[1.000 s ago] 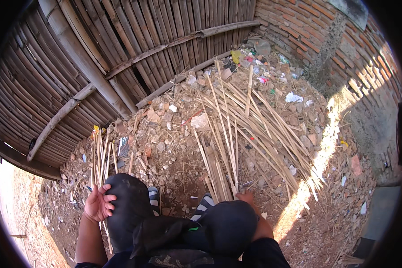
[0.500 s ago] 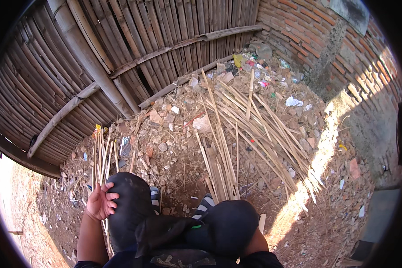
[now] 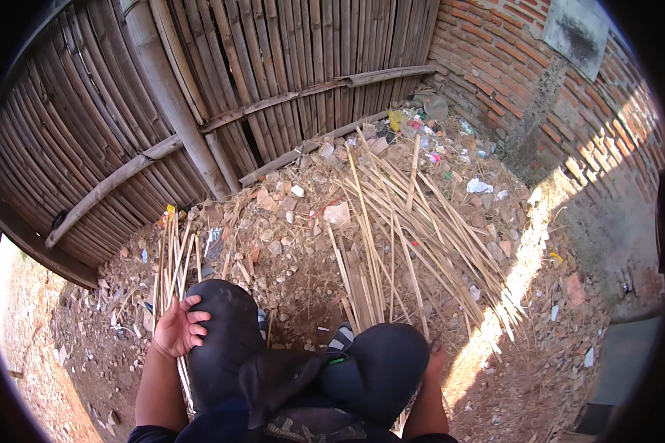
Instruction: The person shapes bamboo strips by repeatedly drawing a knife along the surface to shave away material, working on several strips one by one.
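My left hand (image 3: 179, 329) rests at the outer side of my left knee, fingers spread and curled lightly against the dark trouser leg. Nothing lies in it. Beside my right knee is my right hand (image 3: 435, 359), its fingers partly hidden by the knee. A long thin bamboo strip (image 3: 410, 272) runs from it, away over the ground, and the hand grips the near end. In front of my right foot lies a bundle of bamboo strips (image 3: 358, 277). A larger, loose pile of strips (image 3: 440, 229) spreads to its right.
More upright-looking strips (image 3: 174, 258) lie left of my left knee. A bamboo slat wall (image 3: 288, 59) stands ahead, meeting a brick wall (image 3: 488, 59) at the right. Stones and litter (image 3: 421, 125) cover the ground in the corner.
My right hand has come into view beside the right knee, with a bamboo strip now reaching forward from it. The left hand stays at the left knee. The view has shifted slightly.
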### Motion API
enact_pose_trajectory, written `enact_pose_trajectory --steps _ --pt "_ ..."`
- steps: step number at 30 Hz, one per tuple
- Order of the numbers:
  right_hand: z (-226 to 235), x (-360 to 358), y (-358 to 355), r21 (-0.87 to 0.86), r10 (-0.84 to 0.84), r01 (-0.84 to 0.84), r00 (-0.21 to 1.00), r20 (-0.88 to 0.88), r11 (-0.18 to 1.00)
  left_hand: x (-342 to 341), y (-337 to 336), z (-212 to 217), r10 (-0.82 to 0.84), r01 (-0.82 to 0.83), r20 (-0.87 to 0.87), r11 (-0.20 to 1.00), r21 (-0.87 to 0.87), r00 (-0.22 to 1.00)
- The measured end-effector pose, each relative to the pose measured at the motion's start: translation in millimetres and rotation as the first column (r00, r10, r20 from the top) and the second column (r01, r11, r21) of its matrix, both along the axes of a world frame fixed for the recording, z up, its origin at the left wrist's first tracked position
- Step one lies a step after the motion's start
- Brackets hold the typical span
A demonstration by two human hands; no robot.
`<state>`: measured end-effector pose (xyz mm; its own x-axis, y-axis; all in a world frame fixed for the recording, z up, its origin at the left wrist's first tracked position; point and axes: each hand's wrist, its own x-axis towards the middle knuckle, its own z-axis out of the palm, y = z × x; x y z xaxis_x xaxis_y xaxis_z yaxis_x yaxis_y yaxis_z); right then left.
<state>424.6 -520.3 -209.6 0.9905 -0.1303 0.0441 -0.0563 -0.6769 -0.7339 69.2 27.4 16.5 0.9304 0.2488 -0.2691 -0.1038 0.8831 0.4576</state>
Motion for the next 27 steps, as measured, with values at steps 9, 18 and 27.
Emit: enact_pose_trajectory --steps 9,18,27 --pt "75 -13 -9 0.393 -0.045 0.068 0.997 -0.068 0.917 -10 -5 -1 0.041 -0.040 -0.008 0.995 0.095 0.999" --pt "121 -15 -37 0.260 -0.085 0.038 0.981 0.174 0.965 -24 -18 4 0.168 -0.126 -0.099 0.933 0.337 0.981" --pt "229 -63 -23 0.192 -0.040 -0.014 0.960 0.278 0.981 -26 -38 25 0.207 -0.027 -0.222 0.787 0.617 0.953"
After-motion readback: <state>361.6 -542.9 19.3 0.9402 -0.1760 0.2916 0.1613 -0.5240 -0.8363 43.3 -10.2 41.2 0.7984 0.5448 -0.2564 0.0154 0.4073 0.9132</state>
